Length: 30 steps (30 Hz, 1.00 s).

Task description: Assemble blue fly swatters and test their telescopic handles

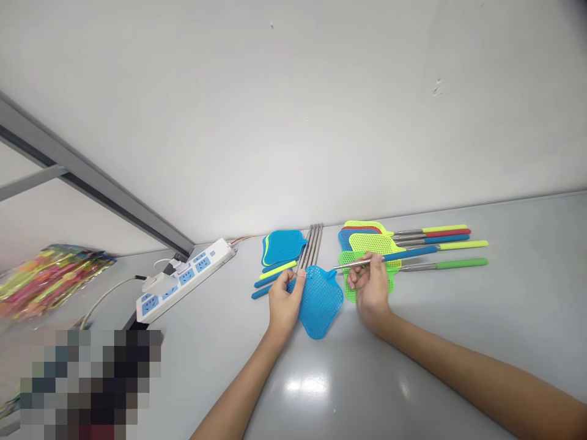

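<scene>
My left hand pinches the edge of a blue perforated fly swatter head, whose neck points up and to the right. In my right hand is a metal rod with a blue handle. The rod's tip is close to the head's neck; I cannot tell whether they touch. Behind my left hand lie more swatter heads, mostly blue, beside several metal rods and blue and yellow handles. Under and behind my right hand lie assembled fly swatters, including a green one and a yellow one.
A white power strip with plugs and cables lies at the left. Farther left are plastic-wrapped colourful items and a blurred-out patch. The grey table meets a pale wall behind; a grey metal frame stands at the left.
</scene>
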Available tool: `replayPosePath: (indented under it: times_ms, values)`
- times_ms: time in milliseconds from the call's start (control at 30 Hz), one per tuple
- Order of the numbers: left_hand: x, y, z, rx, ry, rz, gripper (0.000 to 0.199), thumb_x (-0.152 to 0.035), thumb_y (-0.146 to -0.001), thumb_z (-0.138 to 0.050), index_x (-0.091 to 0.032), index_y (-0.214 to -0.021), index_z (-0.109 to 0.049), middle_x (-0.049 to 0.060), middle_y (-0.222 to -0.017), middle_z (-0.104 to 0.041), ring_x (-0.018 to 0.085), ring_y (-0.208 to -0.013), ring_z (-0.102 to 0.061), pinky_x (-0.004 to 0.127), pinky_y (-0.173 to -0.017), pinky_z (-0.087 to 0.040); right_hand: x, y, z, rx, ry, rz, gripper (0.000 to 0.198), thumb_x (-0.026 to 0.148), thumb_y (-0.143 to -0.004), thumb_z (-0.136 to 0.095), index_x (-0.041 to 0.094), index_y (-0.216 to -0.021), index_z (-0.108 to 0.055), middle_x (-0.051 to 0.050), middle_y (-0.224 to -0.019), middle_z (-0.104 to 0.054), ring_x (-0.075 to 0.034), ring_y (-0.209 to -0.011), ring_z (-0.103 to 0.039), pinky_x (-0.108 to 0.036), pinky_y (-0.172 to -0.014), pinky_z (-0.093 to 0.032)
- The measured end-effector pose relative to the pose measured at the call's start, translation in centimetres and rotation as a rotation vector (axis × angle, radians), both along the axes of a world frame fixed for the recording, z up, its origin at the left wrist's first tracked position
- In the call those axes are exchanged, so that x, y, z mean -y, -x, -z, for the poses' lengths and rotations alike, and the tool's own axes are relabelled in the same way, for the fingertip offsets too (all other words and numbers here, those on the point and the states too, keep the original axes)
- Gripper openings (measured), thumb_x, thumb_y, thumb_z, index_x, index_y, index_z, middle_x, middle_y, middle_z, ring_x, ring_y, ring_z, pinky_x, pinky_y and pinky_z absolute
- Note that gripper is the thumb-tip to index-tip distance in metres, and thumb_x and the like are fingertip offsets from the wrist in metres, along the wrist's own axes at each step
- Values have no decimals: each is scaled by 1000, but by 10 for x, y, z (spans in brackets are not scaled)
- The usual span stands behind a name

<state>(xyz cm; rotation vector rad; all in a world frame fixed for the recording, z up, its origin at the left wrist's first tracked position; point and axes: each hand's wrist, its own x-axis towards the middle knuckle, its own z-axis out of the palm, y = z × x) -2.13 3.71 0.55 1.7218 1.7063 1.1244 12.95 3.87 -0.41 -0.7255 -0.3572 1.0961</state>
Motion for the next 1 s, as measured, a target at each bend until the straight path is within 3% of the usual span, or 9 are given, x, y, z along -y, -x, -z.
replayPosePath:
  times_ms: [700, 1000]
  values:
    - [2, -1, -1, -50, -23, -42, 32, -41, -77, -45, -18, -57, -38, -5, -55, -36, 9, -53, -36, 20, -53, -30, 0, -2, 0, -61, -9, -52, 29, 48, -76, -46, 20, -69, -42, 8, -43, -37, -7, -34, -37, -17, -32, -29]
    - [5, -2, -5, -110, -13, 24, 31, -40, -76, -47, -18, -56, -38, -5, -54, -38, 9, -52, -39, 20, -54, -31, 3, -1, 3, 155, 83, -59, 32, 48, -77, -45, 18, -65, -45, 7, -45, -40, -5, -32, -36, -16, -29, -28]
